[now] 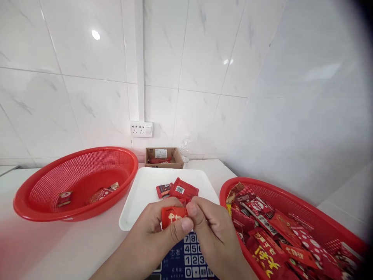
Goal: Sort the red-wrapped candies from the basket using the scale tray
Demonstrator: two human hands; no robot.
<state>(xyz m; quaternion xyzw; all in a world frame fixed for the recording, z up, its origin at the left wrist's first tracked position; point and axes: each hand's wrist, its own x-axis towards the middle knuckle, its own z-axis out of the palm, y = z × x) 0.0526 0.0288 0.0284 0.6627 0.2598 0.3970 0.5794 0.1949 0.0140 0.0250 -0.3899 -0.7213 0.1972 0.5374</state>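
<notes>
Between my two hands is a small red packet (pixel 169 217) with pale lettering. My left hand (pixel 163 225) is closed around it, thumb across its front. Thumb and fingers of my right hand (pixel 208 221) pinch the packet's right end, which they partly hide. Just beyond my fingers, several more red packets (pixel 184 189) lie on a white tray (pixel 136 190); one shows a barcode. Under my hands is a scale's blue keypad (pixel 190 249) with white number keys, partly covered by my wrists.
A red perforated basket (pixel 84 155) on the left holds a few packets. The red basket (pixel 291 186) at right is heaped with packets (pixel 271 237). A small cardboard box (pixel 150 153) and a clear plastic bottle (pixel 185 147) stand behind the tray, near the tiled wall.
</notes>
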